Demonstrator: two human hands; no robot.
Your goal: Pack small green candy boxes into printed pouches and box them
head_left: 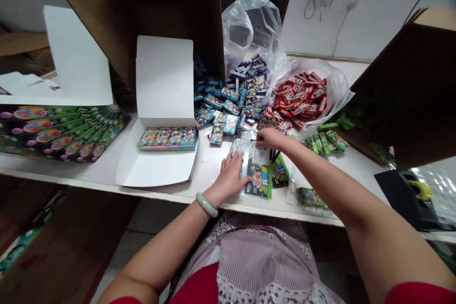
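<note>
My left hand (233, 173), with a pale green bangle (206, 204) at its wrist, lies flat with fingers apart on clear plastic packaging. Beside its thumb is a black-and-green printed card (259, 180) with a picture of coloured candies. My right hand (271, 138) is closed, fingertips pointing down at the far end of this packaging; what they pinch is hidden. Part of another printed card (280, 172) shows under my right forearm. Just beyond my hands are small blue boxes (231, 123) and red boxes (301, 97).
A white display box (164, 80) stands open at left, holding a row of small packs (167, 137). Large cardboard cartons (171, 4) flank the table. Purple boxes (254, 85) spill from a clear bag (245, 23). Green boxes (326, 141) and a tape dispenser (409, 199) are at right.
</note>
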